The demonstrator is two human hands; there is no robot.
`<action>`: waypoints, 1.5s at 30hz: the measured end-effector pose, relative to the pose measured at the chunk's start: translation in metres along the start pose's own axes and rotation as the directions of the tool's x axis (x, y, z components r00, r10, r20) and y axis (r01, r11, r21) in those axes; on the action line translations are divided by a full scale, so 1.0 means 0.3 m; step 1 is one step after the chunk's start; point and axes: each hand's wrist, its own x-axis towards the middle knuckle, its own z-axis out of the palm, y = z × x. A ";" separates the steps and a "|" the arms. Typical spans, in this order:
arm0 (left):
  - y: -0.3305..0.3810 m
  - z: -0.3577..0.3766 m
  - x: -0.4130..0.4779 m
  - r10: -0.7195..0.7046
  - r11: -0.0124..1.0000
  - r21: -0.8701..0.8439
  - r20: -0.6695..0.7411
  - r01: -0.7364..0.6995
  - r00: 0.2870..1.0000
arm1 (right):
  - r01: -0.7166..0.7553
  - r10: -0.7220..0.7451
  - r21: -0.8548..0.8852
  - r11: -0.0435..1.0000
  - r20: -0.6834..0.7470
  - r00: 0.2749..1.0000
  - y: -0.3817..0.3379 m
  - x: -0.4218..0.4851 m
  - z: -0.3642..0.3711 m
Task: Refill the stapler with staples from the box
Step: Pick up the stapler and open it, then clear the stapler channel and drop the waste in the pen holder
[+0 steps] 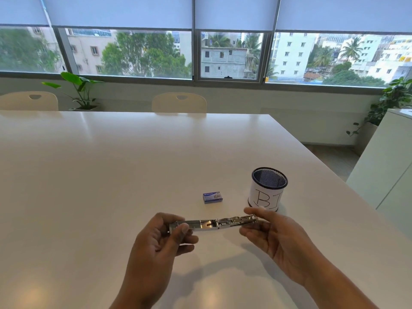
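Observation:
A metal stapler (214,224) is swung fully open into one flat silver strip and held level above the white table (89,175). My left hand (165,239) pinches its left end between thumb and fingers. My right hand (274,235) grips its right end, where the staple channel shows. A small blue staple box (212,197) lies closed on the table just beyond the stapler, apart from both hands.
A black mesh cup (268,189) wrapped in white paper with handwritten letters stands to the right of the box, close behind my right fingertips. Two cream chairs (179,103) stand at the far edge. The table's right edge runs diagonally near a white cabinet (383,175).

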 end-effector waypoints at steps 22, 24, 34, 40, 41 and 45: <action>0.082 0.075 0.103 -0.470 0.881 0.265 0.589 0.392 0.657 | 0.189 -0.141 -0.204 0.960 0.227 0.964 -0.012 -0.019 0.047; 0.056 0.123 0.086 -0.492 0.849 0.168 0.593 0.500 0.637 | 0.203 -0.152 -0.213 0.956 0.233 0.961 -0.005 -0.014 0.062; -0.062 0.235 0.022 -0.575 0.582 -0.289 0.515 0.760 0.636 | 0.352 -0.550 -0.801 0.484 0.035 0.835 0.078 0.016 0.077; -0.086 0.192 0.024 -0.523 0.709 -0.228 0.464 0.667 0.715 | 0.442 -0.684 -0.872 0.208 0.193 0.703 0.098 0.002 0.069; -0.088 0.189 0.023 -0.504 0.723 -0.235 0.465 0.650 0.728 | 0.462 -0.697 -0.868 0.181 0.218 0.683 0.101 0.001 0.070; -0.107 0.182 0.018 -0.460 0.764 -0.242 0.447 0.598 0.767 | 0.537 -0.726 -0.839 0.093 0.312 0.613 0.108 -0.011 0.084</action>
